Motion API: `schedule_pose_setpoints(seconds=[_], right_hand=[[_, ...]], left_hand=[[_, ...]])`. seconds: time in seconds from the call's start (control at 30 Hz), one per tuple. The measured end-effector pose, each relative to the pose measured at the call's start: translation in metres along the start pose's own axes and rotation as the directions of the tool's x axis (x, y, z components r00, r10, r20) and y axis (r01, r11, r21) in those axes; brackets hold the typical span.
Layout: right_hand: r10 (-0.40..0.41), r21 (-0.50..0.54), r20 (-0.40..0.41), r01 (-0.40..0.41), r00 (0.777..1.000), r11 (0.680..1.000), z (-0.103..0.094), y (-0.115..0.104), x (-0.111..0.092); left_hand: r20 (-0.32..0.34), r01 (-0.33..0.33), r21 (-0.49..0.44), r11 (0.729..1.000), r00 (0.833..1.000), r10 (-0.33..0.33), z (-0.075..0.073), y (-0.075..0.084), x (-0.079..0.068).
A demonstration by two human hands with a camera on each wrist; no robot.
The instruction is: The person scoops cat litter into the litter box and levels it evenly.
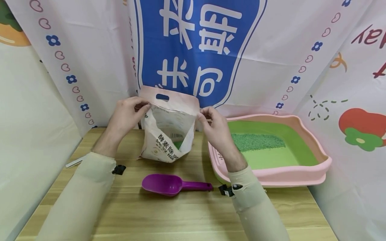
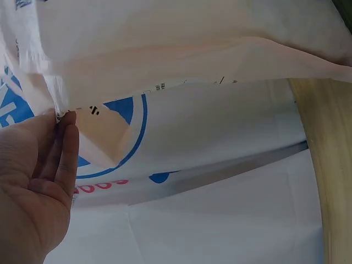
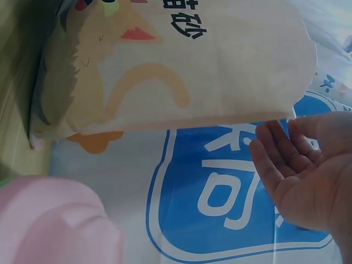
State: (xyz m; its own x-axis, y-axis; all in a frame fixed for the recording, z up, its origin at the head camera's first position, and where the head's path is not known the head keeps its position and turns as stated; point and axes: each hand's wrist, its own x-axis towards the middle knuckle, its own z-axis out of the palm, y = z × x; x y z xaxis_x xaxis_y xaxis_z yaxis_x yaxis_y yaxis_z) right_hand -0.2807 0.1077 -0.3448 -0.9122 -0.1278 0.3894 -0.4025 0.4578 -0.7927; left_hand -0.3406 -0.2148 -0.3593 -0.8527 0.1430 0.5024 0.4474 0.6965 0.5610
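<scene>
An open, pale cat litter bag [image 1: 156,147] with black lettering and a handle slot stands on the table, its mouth spread wide. Some green litter [image 1: 178,144] shows low inside it. My left hand [image 1: 125,113] pinches the left edge of the bag's mouth between thumb and fingers; the left wrist view shows the fingertips on that edge. On the opposite side, my right hand [image 1: 217,129] pinches the right edge. A cat drawing covers part of the bag [image 3: 220,82] in the right wrist view. In front lies a purple scoop [image 1: 164,184], its handle pointing right.
To the right stands a pink-rimmed green litter box [image 1: 271,175] with green litter pellets [image 1: 259,142] spread along its back part. A thin white strip [image 1: 74,162] lies at the left of the wooden table [image 1: 169,221]. Printed cloth [image 1: 108,67] hangs behind.
</scene>
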Motion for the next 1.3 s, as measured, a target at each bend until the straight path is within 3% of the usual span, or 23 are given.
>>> schedule_pose_setpoints(seconds=[0.13,0.27,0.53,0.8,1.03,1.3], right_hand=[[-0.007,0.006,0.085,0.006,0.996,1.000,-0.001,0.007,-0.001],[-0.070,-0.008,0.161,0.073,0.984,0.997,-0.001,0.017,0.000],[-0.085,-0.056,0.211,0.099,0.974,0.994,0.009,0.030,0.006],[-0.093,-0.111,0.151,0.110,0.984,0.988,0.016,0.028,0.008],[-0.050,-0.138,0.023,0.053,0.998,0.989,0.017,0.031,0.007],[0.009,-0.098,-0.085,-0.017,0.996,0.995,0.016,0.032,0.010]], left_hand=[[0.011,0.028,-0.016,0.999,1.000,-0.028,0.000,-0.004,0.002],[0.016,0.040,-0.014,0.999,0.999,-0.039,0.000,-0.006,0.003],[0.019,0.029,-0.009,1.000,0.999,-0.029,0.000,-0.005,0.002],[0.036,0.053,-0.023,0.998,0.998,-0.052,-0.001,-0.002,-0.001],[0.093,0.080,-0.026,0.996,0.993,-0.077,-0.008,0.006,-0.009],[0.110,0.079,-0.014,0.997,0.991,-0.077,-0.018,0.007,-0.027]])
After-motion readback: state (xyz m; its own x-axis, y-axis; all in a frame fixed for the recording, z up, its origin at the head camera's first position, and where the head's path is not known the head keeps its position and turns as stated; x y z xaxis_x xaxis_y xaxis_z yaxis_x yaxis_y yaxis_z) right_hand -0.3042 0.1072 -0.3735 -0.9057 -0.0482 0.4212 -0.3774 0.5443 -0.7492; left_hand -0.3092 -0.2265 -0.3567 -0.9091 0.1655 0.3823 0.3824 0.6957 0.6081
